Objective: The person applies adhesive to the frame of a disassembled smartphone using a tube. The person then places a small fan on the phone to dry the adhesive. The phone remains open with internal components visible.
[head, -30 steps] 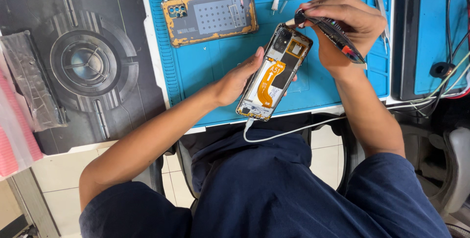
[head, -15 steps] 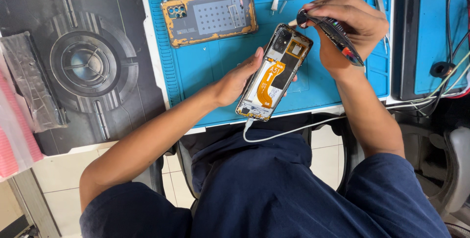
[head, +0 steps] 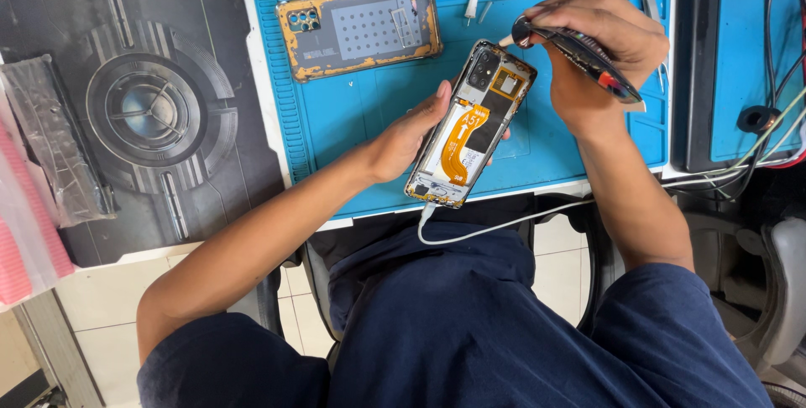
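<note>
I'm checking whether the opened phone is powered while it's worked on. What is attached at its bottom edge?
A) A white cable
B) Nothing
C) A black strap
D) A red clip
A: a white cable runs from the bottom edge of the opened phone, which the left hand holds over the blue mat while the right hand holds a pen-like tool at its top corner.
</note>
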